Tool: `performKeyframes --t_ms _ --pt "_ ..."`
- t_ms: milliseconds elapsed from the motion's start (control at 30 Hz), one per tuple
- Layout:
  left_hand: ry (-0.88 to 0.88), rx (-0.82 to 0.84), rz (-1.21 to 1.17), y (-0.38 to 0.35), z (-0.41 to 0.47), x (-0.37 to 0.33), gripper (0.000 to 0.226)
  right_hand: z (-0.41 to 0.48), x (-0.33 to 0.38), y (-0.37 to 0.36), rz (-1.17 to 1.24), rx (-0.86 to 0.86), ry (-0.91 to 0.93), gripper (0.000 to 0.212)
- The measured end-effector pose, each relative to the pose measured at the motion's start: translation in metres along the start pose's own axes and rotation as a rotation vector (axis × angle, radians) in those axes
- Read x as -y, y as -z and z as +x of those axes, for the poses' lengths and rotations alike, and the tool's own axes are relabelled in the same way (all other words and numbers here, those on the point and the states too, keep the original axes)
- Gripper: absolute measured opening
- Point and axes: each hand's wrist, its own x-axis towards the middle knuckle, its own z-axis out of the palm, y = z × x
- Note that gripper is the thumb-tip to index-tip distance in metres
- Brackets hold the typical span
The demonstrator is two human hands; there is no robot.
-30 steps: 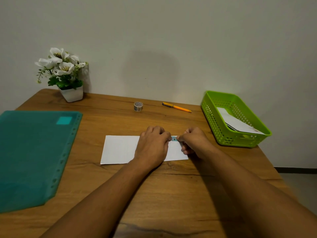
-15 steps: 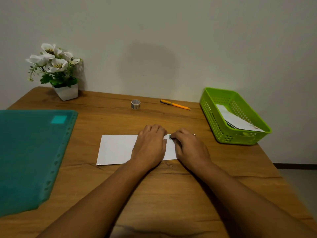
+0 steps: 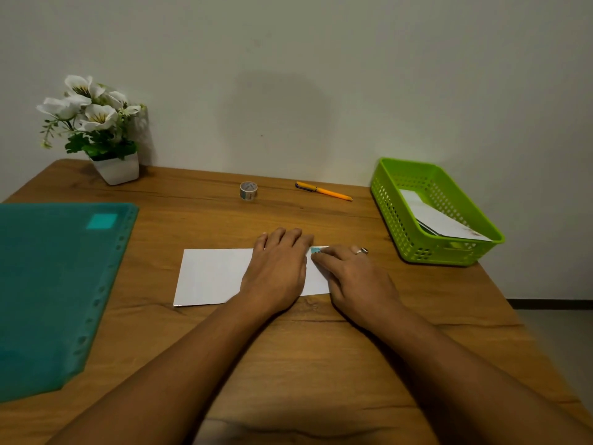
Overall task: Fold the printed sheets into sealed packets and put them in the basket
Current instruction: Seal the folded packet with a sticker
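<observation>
A folded white packet point(image 3: 211, 277) lies flat on the wooden table point(image 3: 288, 364), long side running left to right, just in front of the person; both hands rest on its right half. The left hand point(image 3: 279, 271) lies palm down on the paper, fingers straight and close together, pressing it to the table and gripping nothing. The right hand point(image 3: 356, 274) is also palm down with fingers stretched out and relaxed; its forefinger tip touches a small blue piece of tape point(image 3: 316, 250) at the packet's far edge, right beside the left hand's fingers; a silver ring point(image 3: 362, 251) shows on 1 finger. The packet's left half is bare, and its near left corner sits slightly lifted off the wood.

To the right, well apart from the packet, stands a lime-green perforated basket point(image 3: 390, 220); white folded paper point(image 3: 439, 220) lies tilted inside it, though the count cannot be told. Toward the wall, a small roll of tape point(image 3: 248, 191) stands on edge, with an orange pen point(image 3: 324, 191) lying to its right. A teal punched plastic folder point(image 3: 57, 284) covers the table's left side; behind it, in the far left corner, sits a white pot of white artificial flowers point(image 3: 117, 170).
</observation>
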Motion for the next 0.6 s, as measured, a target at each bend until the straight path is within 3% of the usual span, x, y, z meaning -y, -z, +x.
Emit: performKeyframes --t_ms 267,467,600 --pt "-0.045 0.017 0.059 -0.001 -0.002 0.000 0.044 -0.007 0.003 -0.010 -0.028 -0.043 -0.091 0.041" --pt "-0.044 0.029 0.080 0.000 -0.003 0.000 0.044 0.009 0.005 -0.002 -0.091 0.068 -0.201 0.049" --pt "-0.038 0.030 0.081 0.001 -0.004 -0.002 0.045 0.004 0.001 -0.002 -0.090 0.076 -0.164 0.050"
